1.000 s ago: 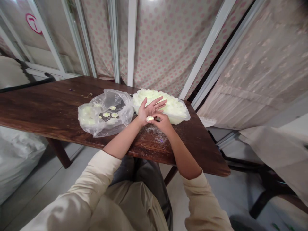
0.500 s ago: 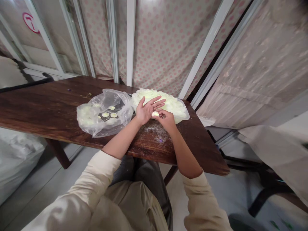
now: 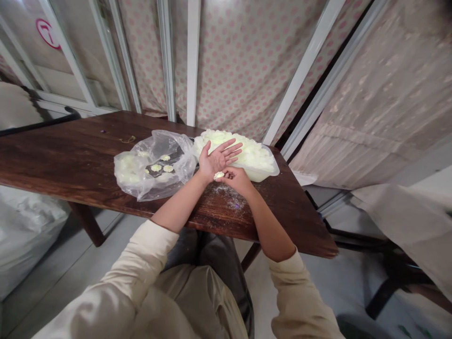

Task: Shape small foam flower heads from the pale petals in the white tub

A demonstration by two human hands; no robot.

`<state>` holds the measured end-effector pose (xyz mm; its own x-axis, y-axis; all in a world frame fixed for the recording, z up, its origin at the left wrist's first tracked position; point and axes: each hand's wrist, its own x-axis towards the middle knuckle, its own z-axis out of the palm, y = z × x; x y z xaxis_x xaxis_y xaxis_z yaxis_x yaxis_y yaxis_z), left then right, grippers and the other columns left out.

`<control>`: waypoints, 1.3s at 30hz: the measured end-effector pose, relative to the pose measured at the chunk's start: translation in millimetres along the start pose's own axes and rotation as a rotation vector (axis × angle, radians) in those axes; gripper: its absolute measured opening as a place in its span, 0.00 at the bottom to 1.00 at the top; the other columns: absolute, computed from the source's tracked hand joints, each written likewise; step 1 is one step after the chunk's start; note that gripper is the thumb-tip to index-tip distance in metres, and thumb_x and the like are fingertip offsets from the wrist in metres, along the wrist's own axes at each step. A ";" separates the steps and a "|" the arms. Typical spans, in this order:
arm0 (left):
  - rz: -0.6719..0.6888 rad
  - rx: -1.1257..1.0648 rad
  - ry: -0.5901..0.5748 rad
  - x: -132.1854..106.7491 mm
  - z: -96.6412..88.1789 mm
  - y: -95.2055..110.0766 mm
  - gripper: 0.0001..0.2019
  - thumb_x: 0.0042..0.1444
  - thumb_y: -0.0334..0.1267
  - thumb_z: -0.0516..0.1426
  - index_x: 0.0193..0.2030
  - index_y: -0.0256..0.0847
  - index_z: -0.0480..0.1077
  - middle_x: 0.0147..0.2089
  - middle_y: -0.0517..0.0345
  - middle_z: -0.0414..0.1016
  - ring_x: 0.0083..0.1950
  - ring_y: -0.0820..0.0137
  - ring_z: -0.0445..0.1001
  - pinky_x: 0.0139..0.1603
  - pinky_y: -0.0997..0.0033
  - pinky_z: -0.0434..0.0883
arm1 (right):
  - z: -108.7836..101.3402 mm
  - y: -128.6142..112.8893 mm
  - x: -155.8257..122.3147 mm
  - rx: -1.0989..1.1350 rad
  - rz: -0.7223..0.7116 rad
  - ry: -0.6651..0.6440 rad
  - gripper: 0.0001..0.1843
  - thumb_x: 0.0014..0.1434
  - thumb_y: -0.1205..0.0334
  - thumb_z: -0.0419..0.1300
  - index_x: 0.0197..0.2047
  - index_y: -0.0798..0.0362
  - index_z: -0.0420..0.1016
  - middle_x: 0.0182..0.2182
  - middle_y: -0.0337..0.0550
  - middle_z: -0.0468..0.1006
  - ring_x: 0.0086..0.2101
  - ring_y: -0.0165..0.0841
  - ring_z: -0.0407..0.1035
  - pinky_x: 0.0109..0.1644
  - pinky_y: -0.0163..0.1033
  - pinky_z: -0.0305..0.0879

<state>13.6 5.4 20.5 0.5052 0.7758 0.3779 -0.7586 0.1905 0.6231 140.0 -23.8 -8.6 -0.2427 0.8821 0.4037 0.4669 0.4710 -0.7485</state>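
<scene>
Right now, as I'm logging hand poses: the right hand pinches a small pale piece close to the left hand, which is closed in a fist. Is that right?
Not quite: the left hand isn't in a fist; the head view shows it open, fingers extended. The right hand does pinch a small pale piece close to it.

Pink ringed mark (image 3: 48,33), on glass panel (image 3: 44,60), resembling a 7 (exact character unclear)
</scene>
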 end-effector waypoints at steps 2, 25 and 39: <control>0.020 0.000 0.001 0.4 -0.9 0.3 0.37 0.54 0.59 0.35 0.59 0.32 0.59 0.59 0.44 0.64 0.62 0.57 0.58 0.61 0.57 0.55 | -2.1 1.6 0.4 -0.112 0.019 0.181 0.14 0.43 0.54 0.64 0.23 0.54 0.67 0.16 0.32 0.62 0.20 0.24 0.54 0.26 0.33 0.51; 0.012 -0.020 0.010 0.8 -2.6 -2.3 0.37 0.53 0.60 0.35 0.59 0.35 0.58 0.59 0.46 0.64 0.62 0.58 0.58 0.61 0.56 0.53 | -3.8 2.8 0.5 0.060 0.030 0.038 0.14 0.48 0.51 0.59 0.27 0.53 0.66 0.15 0.31 0.62 0.18 0.24 0.55 0.24 0.32 0.52; 0.010 -0.063 0.032 1.2 -3.8 -3.2 0.37 0.52 0.61 0.35 0.60 0.38 0.57 0.59 0.46 0.63 0.60 0.59 0.61 0.58 0.59 0.59 | 6.4 1.9 0.5 -0.024 -0.029 0.100 0.14 0.49 0.51 0.58 0.29 0.55 0.71 0.18 0.33 0.64 0.21 0.24 0.55 0.27 0.32 0.52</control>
<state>15.1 7.9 16.4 0.4849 0.7968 0.3607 -0.7883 0.2196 0.5747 135.3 -22.4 -13.1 -0.1703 0.8626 0.4764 0.4817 0.4946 -0.7234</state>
